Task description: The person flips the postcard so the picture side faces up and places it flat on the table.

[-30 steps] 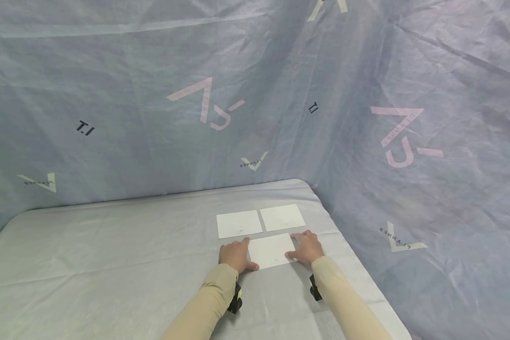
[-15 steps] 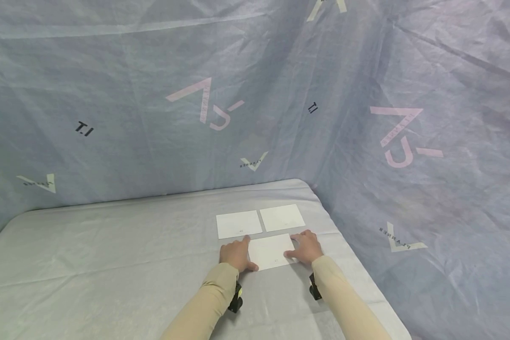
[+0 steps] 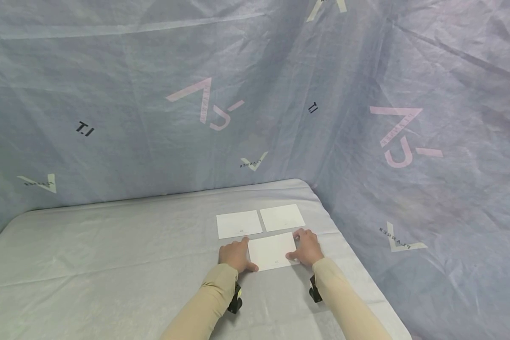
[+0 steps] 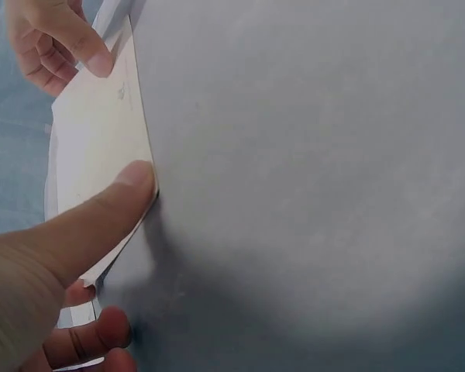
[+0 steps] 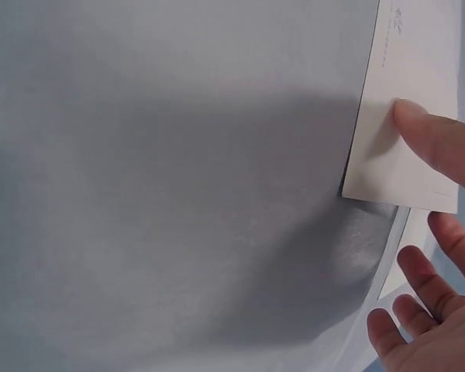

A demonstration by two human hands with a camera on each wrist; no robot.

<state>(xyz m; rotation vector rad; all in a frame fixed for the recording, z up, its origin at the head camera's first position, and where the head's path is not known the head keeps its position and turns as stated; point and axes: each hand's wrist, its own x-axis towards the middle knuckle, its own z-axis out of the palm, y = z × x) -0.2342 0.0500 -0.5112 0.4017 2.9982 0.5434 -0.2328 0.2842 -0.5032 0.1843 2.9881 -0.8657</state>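
A white card [image 3: 271, 251] with a small printed mark lies nearest the person, between the two hands. My left hand [image 3: 234, 256] holds its left end; in the left wrist view the thumb [image 4: 116, 203] lies on top near a corner while the index fingertip is at the other corner. At the right end is my right hand [image 3: 308, 247]. Its thumb [image 5: 430, 133] rests on the card's face in the right wrist view, with the index fingertip right at the short edge and the other fingers spread beyond it. Two more white cards, a left one [image 3: 239, 224] and a right one [image 3: 282, 217], lie just behind.
Pale grey cloth covers the table [image 3: 110, 255]. A bluish-grey printed fabric wall [image 3: 131, 118] stands behind it, and another fabric wall [image 3: 450, 198] closes the right side. Each wrist wears a small black device, such as the left one [image 3: 235, 300].
The near card's right end has shifted slightly away and to the right. The right index finger has moved a little the same way. The left hand and the two back cards look unchanged.
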